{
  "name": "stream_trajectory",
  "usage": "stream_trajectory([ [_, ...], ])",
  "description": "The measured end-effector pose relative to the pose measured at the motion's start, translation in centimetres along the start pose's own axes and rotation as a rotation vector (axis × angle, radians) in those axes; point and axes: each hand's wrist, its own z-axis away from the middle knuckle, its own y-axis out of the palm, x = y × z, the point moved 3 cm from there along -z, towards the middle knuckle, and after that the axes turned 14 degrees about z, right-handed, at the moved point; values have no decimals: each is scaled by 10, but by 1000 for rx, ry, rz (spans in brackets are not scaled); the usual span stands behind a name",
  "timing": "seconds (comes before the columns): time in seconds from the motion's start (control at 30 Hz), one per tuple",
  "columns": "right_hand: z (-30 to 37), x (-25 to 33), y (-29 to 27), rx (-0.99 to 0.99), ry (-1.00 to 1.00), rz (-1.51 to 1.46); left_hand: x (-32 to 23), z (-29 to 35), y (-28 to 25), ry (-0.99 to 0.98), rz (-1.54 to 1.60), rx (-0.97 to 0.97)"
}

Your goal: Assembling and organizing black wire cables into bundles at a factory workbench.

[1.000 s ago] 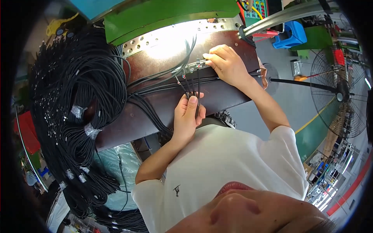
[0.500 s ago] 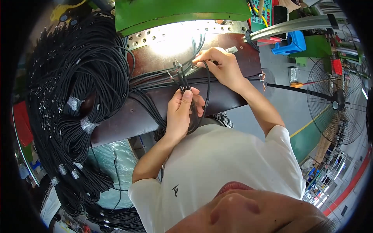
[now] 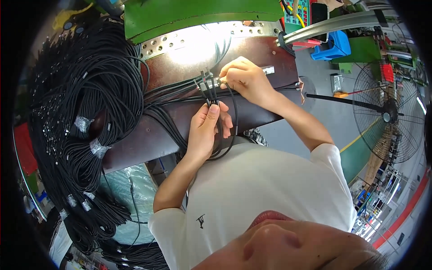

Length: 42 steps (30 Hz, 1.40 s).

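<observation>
My left hand (image 3: 203,130) is closed round a small bunch of black cables (image 3: 211,95), their connector ends standing up above the thumb. Just beyond and to the right, my right hand (image 3: 249,82) pinches the end of another black cable (image 3: 234,110), which loops down toward my body. Its tip is mostly hidden by the fingers, close to the bunched ends. More black cables (image 3: 167,122) lie across the dark red-brown table (image 3: 130,146), passing left of and behind my left hand.
A large heap of coiled black cables (image 3: 112,72), tied in bundles, covers the left side. Beyond the table stands a green machine housing (image 3: 207,15) above a perforated metal strip and a bright light. At the right are a metal rail (image 3: 333,30), a blue stool (image 3: 335,46) and a fan (image 3: 388,112).
My right hand has drawn slightly left and down, bringing its cable end nearer the bunched ends. My left hand keeps its grip. The whole view has shifted a little.
</observation>
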Motion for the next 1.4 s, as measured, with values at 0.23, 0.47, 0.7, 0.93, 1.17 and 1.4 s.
stream_trajectory([
  [0.23,4,9,-7,-113,-76,77,-4,4,13,-20,28,47],
  [0.47,11,12,-30,-381,-220,253,-11,21,29,-69,-175,99],
  [0.7,14,11,-26,-201,-143,250,-15,12,23,113,-329,57],
  [0.93,9,17,-22,-5,-165,379,-18,7,29,-130,-164,87],
  [1.17,6,32,-46,-234,-273,378,-18,5,42,-212,-246,127],
  [1.4,38,-19,-29,-178,120,27,-46,10,53,293,-796,119],
])
